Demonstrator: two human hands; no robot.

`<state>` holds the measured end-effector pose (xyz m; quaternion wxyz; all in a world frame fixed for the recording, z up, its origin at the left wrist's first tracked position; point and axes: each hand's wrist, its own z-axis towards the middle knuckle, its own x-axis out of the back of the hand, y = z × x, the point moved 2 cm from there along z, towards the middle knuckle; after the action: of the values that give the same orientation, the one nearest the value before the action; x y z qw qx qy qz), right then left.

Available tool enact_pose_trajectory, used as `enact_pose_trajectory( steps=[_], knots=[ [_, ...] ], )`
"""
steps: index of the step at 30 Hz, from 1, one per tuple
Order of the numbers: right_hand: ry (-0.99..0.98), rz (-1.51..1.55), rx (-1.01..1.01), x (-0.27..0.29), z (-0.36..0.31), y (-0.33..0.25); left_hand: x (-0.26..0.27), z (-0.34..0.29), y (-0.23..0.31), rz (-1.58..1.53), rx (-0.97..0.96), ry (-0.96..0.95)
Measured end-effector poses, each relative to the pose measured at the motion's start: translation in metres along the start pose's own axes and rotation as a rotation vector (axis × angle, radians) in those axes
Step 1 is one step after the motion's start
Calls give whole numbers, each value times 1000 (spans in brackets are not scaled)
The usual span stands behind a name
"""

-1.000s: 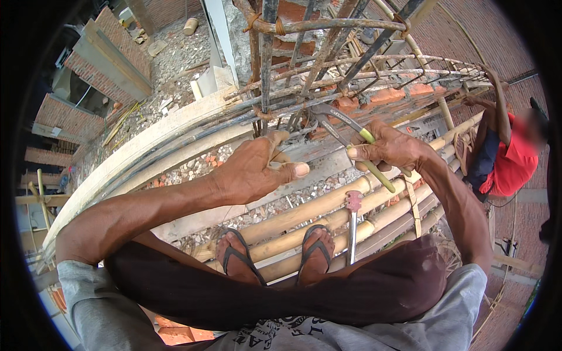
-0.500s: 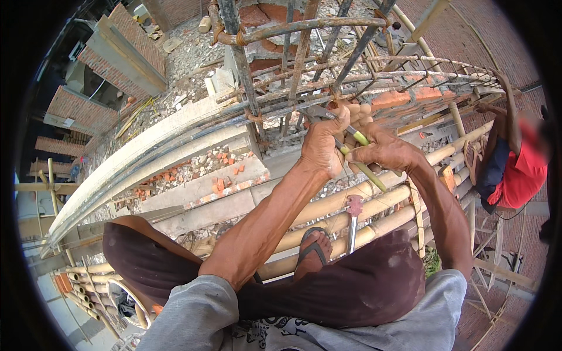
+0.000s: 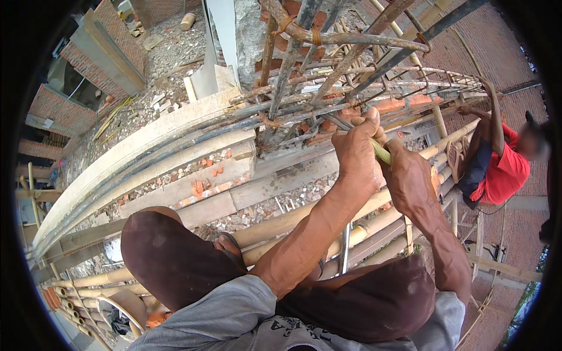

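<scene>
Both my hands are together at the steel bar cage, on a pair of pincers point(image 3: 381, 152) with green handles. My right hand point(image 3: 411, 178) is closed round the handles. My left hand point(image 3: 358, 153) is closed on the pincers farther up, its thumb along the top; whether it also pinches a wire is hidden. The dark metal jaws point(image 3: 339, 121) reach toward the long horizontal bars point(image 3: 234, 124), close to where an upright bar point(image 3: 291, 64) crosses them. Rusty tie wire point(image 3: 270, 121) wraps that crossing. A bent steel stirrup point(image 3: 363, 38) stands above.
Bamboo poles point(image 3: 266, 231) run beneath me, with a shiny metal shaft point(image 3: 345, 245) upright among them. A curved pale concrete edge point(image 3: 129, 146) sweeps left. Rubble point(image 3: 170, 88) lies beyond. At right a person in a red shirt point(image 3: 508, 174) sits holding the bars. A bucket point(image 3: 124, 310) stands lower left.
My hands and the pincers have shifted right along the bars. The green handles, spread before, are now mostly covered by my hands. The view has swung, and my left knee has moved.
</scene>
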<state>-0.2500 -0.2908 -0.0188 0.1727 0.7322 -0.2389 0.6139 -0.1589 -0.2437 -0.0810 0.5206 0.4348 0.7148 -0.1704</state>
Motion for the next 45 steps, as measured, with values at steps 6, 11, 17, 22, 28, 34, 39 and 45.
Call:
enact_pose_trajectory(
  steps=[6, 11, 17, 22, 28, 34, 39, 45],
  knots=[
    [-943, 1479, -376, -9, 8, 11, 20, -13, 22, -96, 184, -112],
    [-383, 560, -13, 10, -8, -26, 20, -9, 12, -188, 89, -5],
    [-308, 378, 75, 12, -8, -21, 16, -12, 9, 228, -22, 115],
    [-1011, 1568, -334, -8, 3, 17, 26, -14, 27, -8, -13, -142],
    [-281, 386, 44, 8, -12, -15, 26, 0, 14, -191, 120, -127],
    [12, -207, -7, 2, -14, -30, 12, -5, 0, -70, -2, 75],
    [-792, 1251, -282, -15, -3, 7, 30, -9, 21, 129, 34, -58],
    [-615, 1117, -316, -4, -13, -5, 28, -4, 15, -203, 265, -127]
  ],
)
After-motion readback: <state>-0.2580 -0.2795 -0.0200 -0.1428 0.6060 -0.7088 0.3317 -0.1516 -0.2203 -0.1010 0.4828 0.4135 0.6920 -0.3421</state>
